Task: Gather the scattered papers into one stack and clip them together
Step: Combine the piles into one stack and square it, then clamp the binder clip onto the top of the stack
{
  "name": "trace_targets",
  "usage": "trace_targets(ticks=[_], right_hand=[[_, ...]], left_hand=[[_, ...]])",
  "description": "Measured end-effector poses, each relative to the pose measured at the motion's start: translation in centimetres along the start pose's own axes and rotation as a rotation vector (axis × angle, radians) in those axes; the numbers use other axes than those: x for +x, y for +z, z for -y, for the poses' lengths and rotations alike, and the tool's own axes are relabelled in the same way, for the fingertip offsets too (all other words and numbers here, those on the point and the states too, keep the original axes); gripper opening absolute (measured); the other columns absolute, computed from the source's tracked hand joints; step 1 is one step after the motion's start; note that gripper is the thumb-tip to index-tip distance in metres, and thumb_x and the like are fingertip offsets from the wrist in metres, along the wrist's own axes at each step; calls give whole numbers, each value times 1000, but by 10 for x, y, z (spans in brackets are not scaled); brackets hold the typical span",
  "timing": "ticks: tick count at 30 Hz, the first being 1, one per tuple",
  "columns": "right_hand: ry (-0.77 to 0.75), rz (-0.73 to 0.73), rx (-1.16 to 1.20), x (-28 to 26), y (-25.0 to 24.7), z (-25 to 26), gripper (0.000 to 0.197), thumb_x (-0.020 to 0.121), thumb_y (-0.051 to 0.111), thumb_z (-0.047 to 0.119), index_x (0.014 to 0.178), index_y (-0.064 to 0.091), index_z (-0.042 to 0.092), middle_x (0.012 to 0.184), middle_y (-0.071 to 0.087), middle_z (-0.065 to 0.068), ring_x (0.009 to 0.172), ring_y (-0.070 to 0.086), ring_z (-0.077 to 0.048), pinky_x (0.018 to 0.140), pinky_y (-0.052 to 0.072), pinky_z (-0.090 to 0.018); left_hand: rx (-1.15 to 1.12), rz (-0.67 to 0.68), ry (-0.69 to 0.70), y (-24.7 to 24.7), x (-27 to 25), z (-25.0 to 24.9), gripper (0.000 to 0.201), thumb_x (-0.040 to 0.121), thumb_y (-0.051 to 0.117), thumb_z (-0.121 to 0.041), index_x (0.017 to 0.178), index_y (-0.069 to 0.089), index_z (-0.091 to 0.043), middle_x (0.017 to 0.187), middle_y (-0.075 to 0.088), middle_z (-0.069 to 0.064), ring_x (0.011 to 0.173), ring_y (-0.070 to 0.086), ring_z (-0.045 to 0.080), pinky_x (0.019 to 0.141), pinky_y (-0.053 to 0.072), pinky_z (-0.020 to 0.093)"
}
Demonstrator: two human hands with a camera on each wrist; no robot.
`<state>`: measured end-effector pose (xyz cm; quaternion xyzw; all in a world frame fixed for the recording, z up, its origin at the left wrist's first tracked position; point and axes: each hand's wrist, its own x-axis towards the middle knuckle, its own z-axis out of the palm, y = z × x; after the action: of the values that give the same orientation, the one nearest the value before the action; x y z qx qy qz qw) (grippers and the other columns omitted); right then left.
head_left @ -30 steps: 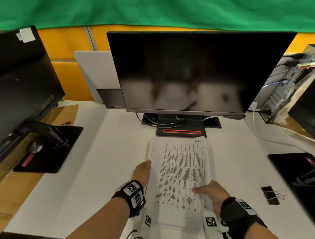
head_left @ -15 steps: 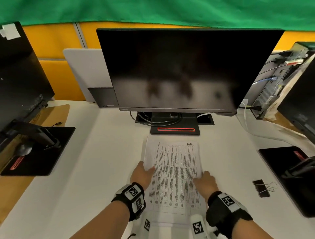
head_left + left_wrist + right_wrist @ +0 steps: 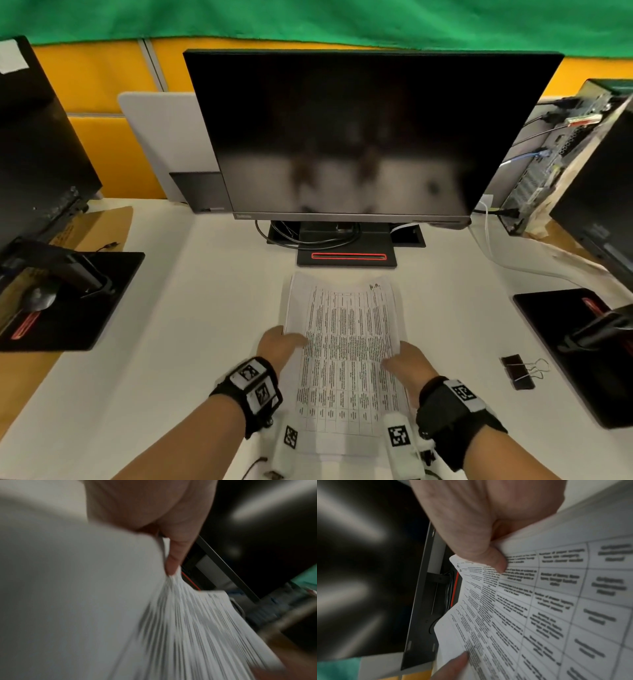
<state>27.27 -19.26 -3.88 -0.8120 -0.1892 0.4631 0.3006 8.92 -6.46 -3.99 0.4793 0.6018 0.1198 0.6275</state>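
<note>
A stack of printed papers [image 3: 342, 346] with a table of text lies lengthwise on the white desk [image 3: 171, 342] in front of the monitor. My left hand [image 3: 281, 346] grips its left edge, thumb on top; the left wrist view shows that thumb [image 3: 173, 561] pinching the papers [image 3: 188, 628]. My right hand [image 3: 404, 363] grips the right edge, and in the right wrist view its thumb [image 3: 498, 561] presses on the top sheet [image 3: 556, 601]. A black binder clip [image 3: 517, 371] with wire handles lies on the desk to the right, apart from both hands.
A large dark monitor [image 3: 359, 137] stands behind the papers on a black base [image 3: 346, 257] with cables. Black monitor bases sit at the left [image 3: 78, 301] and right [image 3: 575, 342]. A computer case [image 3: 555, 154] with cables stands at the back right.
Both hands slid forward along the stack's edges, and the right hand shifted from lying on the top sheet to gripping the right edge. The loose left sheets now sit closer in line.
</note>
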Motion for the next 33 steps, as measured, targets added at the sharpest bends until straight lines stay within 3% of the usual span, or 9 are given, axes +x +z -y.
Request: trace_targets(ticks=[5, 7, 10, 13, 16, 19, 22, 27, 33], right_hand=[[-21, 4, -76, -1, -2, -3, 29, 91, 50, 0, 120, 52, 1, 111, 59, -9, 99, 54, -21, 89, 47, -29], [-43, -4, -83, -3, -2, -1, 18, 90, 51, 4, 108, 57, 3, 107, 62, -9, 97, 59, -22, 90, 50, -32], [-130, -165, -324, -13, -22, 3, 15, 93, 50, 25, 87, 54, 12, 87, 57, -1, 80, 55, -14, 70, 47, -25], [-125, -569, -623, -21, -68, 0, 34, 93, 47, 34, 119, 53, 12, 117, 55, -8, 108, 50, -25, 85, 45, -34], [126, -725, -705, -27, -114, -11, 44, 88, 51, 27, 128, 47, 9, 130, 47, -14, 120, 44, -33, 95, 41, -43], [349, -709, -579, -26, -143, -26, 48, 88, 56, 21, 131, 44, 3, 133, 47, -18, 121, 44, -36, 97, 40, -45], [372, -598, -598, -25, -156, -35, 34, 90, 54, 15, 120, 55, -2, 119, 60, -21, 109, 58, -36, 86, 47, -40], [203, -514, -683, -22, -153, -13, 26, 90, 50, 13, 108, 66, 1, 107, 67, -17, 99, 64, -32, 78, 50, -32], [-180, -287, -274, -12, -121, 66, 14, 85, 64, 12, 72, 60, 11, 85, 62, -11, 84, 59, -25, 87, 54, -41]], left_hand=[[-28, 76, -55, -5, 65, -18, 110, 34, 94, -46, 128, 55, -4, 130, 60, 15, 117, 57, 38, 100, 43, 54], [5, 41, -42, -3, 74, -23, 90, 53, 90, -39, 127, 55, -1, 128, 60, 12, 117, 56, 36, 102, 43, 48], [43, -27, -7, 3, 56, -34, 69, 63, 85, -26, 121, 60, 1, 115, 66, 19, 106, 62, 37, 97, 48, 51], [57, -39, 44, 6, 58, -30, 55, 68, 82, -22, 115, 64, 0, 106, 69, 20, 100, 64, 38, 93, 49, 53], [68, -62, 79, 10, 50, -31, 50, 74, 78, -19, 117, 63, 0, 108, 67, 19, 102, 63, 37, 94, 49, 51], [84, -68, 113, 11, 49, -31, 50, 75, 77, -20, 119, 61, 0, 110, 67, 20, 103, 62, 37, 94, 49, 49], [76, -77, 131, 11, 47, -30, 48, 76, 77, -19, 117, 62, 0, 105, 67, 20, 100, 63, 37, 93, 50, 48], [52, -67, 123, 13, 45, -28, 49, 75, 77, -20, 117, 63, 0, 105, 67, 21, 100, 63, 39, 93, 50, 50], [8, -80, 111, 7, 45, -24, 44, 77, 76, -17, 115, 63, 1, 101, 66, 18, 99, 62, 36, 89, 50, 41]])
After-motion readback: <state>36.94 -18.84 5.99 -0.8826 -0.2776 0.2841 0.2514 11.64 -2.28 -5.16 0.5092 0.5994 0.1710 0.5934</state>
